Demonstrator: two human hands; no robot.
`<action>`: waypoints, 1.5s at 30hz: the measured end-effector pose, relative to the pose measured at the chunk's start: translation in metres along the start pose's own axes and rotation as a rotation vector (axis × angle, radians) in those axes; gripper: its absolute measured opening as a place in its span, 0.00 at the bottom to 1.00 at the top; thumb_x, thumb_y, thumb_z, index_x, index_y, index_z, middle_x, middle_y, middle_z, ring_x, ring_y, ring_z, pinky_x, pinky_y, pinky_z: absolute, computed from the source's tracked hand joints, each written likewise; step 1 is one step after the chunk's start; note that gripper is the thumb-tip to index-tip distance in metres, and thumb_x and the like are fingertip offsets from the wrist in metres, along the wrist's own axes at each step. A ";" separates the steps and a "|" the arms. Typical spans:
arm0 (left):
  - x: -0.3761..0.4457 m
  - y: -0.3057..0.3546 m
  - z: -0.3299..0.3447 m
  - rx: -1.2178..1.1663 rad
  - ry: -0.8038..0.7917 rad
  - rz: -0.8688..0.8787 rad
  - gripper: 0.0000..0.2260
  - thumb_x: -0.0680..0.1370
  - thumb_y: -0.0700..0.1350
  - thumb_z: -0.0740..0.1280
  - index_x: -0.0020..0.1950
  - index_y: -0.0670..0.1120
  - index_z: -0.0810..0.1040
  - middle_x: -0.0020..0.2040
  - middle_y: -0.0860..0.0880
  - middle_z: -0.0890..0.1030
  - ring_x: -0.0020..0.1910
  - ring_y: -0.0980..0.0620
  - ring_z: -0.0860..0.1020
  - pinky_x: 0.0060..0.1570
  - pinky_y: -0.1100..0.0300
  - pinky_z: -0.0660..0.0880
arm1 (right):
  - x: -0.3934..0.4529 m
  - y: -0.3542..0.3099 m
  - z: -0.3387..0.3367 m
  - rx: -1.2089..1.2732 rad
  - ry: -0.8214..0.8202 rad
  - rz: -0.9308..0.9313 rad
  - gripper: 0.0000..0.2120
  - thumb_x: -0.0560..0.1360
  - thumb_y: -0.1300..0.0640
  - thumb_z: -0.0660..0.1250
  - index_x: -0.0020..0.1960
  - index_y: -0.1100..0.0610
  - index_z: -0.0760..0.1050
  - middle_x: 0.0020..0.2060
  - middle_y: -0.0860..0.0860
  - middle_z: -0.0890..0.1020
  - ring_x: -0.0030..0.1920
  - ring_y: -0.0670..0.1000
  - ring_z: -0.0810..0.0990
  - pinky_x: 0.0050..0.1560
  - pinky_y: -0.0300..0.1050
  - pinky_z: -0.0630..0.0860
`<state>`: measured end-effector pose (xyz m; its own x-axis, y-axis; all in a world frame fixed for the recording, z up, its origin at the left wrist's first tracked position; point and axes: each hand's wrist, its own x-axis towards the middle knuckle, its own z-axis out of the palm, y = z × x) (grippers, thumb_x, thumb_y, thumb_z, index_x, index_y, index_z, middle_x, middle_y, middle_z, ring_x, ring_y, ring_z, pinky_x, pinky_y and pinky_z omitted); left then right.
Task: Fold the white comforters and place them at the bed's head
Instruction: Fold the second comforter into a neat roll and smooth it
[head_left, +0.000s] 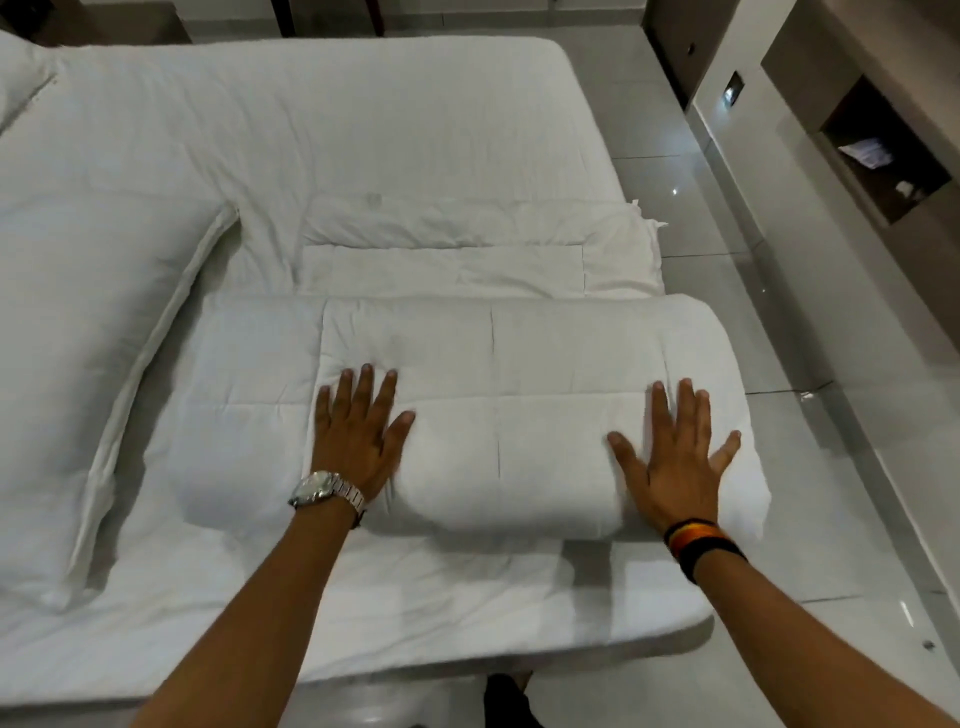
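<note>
1. Hands flat: left hand (358, 431) and right hand (675, 457) both lie palm-down, fingers spread, on top of the folded comforter (467, 410). Nothing is gripped; they are pressing, not clasping.
2. Comforter location: a thick folded bundle under both palms, on the bed (311, 130) near its right-hand edge. The rounded fold end bulges out past the right hand, toward the tiled floor (779, 312).
3. Second folded piece (441, 260) lies just beyond the fingertips, touching the far edge of the bundle. Cannot tell if it is a separate comforter or the same one.
4. Pillow (78, 364) sits well out from the left hand. Which end is the bed's head cannot be told for sure.
5. Risk: puffy filling likely springs back once the palms lift, so layers could open up. Cause: there is only downward pressure, no hold on the edges.
6. Risk: the bundle could slide off the bed past the right hand. Cause: the overhanging end near the edge, plus any sideways push.
7. Risk: lifting with open palms would let the lower layers sag and unfold. Fingers probably need to get under the near edge, by the wrists.
8. Risk: dragging it could ruck the sheet or catch the piece beyond the fingertips.
</note>
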<state>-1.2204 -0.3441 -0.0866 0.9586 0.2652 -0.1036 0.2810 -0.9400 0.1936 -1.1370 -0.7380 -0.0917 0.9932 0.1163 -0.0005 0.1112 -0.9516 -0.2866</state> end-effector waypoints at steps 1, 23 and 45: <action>-0.023 -0.004 -0.004 -0.010 0.053 -0.009 0.32 0.83 0.67 0.42 0.85 0.54 0.56 0.85 0.46 0.56 0.84 0.43 0.51 0.81 0.40 0.44 | -0.020 0.000 0.002 -0.007 0.035 -0.051 0.45 0.79 0.26 0.49 0.87 0.50 0.48 0.87 0.54 0.48 0.86 0.57 0.46 0.78 0.77 0.41; 0.013 -0.056 0.033 -0.051 0.197 -0.358 0.51 0.69 0.76 0.60 0.83 0.46 0.57 0.40 0.37 0.84 0.39 0.34 0.83 0.37 0.46 0.76 | 0.099 -0.016 0.073 -0.157 0.012 -0.241 0.59 0.71 0.17 0.38 0.79 0.60 0.70 0.34 0.63 0.83 0.34 0.63 0.83 0.44 0.56 0.80; -0.214 -0.048 -0.132 -0.347 -0.334 -0.432 0.33 0.58 0.77 0.75 0.47 0.51 0.83 0.45 0.50 0.85 0.46 0.47 0.83 0.47 0.53 0.78 | -0.100 -0.017 -0.147 -0.168 -0.473 -0.101 0.43 0.63 0.12 0.53 0.38 0.52 0.80 0.37 0.48 0.83 0.41 0.51 0.81 0.44 0.50 0.74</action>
<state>-1.4332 -0.3273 0.0549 0.7056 0.4705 -0.5298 0.6905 -0.6245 0.3650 -1.2336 -0.7753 0.0546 0.8575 0.2895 -0.4252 0.2487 -0.9569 -0.1500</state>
